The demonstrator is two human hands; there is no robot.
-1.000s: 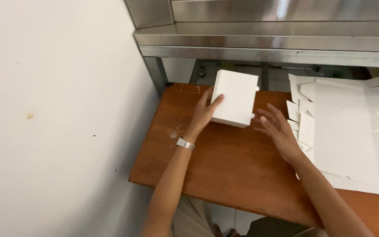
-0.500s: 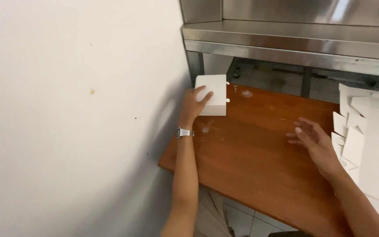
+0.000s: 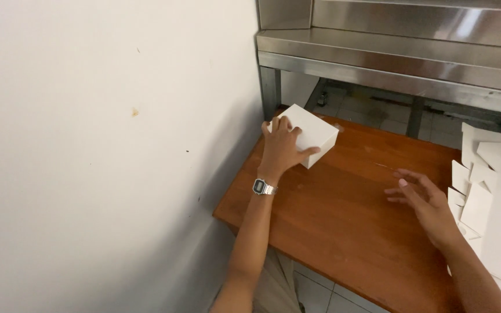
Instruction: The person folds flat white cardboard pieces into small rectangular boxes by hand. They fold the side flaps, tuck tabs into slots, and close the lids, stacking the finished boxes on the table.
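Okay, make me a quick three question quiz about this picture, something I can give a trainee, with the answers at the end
1. True or false: the left hand rests on the white box at the table's far left corner.
2. What lies at the right edge of the wooden table?
A. flat white cardboard blanks
B. a roll of tape
C. a metal bowl
3. Fill in: the right hand is open and holds ____.

Key
1. True; the fingers lie over the box's top, with a wristwatch on that wrist.
2. A; the flat white cardboard blanks are stacked there, beside the right hand.
3. Nothing; it is over bare wood with its fingers spread.
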